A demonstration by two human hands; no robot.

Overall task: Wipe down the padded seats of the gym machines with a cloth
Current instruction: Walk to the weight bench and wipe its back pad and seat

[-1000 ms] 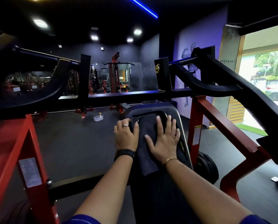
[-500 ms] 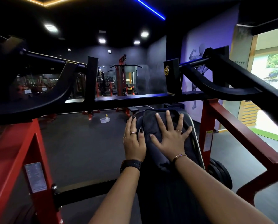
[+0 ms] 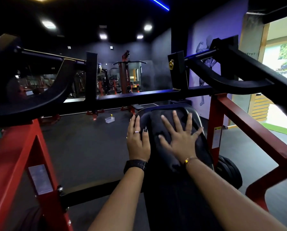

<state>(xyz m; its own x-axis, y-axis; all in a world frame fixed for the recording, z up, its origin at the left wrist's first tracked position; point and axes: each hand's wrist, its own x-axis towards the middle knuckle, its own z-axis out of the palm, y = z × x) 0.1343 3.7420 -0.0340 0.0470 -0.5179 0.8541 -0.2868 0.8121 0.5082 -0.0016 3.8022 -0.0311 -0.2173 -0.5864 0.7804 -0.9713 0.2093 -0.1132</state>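
Dark navy fabric: the folded cloth (image 3: 154,124) lies on the upper end of the black padded seat (image 3: 164,205), directly under your right hand (image 3: 181,140).

Right hand: released, palm down, fingers straight and fanned wide, pressing flat on the cloth. A thin gold bracelet (image 3: 189,160) sits at its wrist.

Left hand (image 3: 137,140): released too, grasping nothing. It rests along the seat's left edge, just beside your right hand, fingers straight and pointing away from you. Its thumb lies next to the cloth's left border; you cannot tell whether it touches the fabric. It carries a banded ring (image 3: 136,131) on one finger and a black wristwatch (image 3: 135,165) at the wrist.

Black steel crossbar (image 3: 147,95): runs level just beyond your fingertips, above the far end of the seat.

Red steel frame (image 3: 22,155): one upright stands well out from your left hand and another close outside your right.

Black round weight plates (image 3: 229,174): low down, outside your right forearm.

Clear plastic tub (image 3: 109,120): on the dark rubber floor (image 3: 89,147), beyond and outside your left hand, well apart from the seat.
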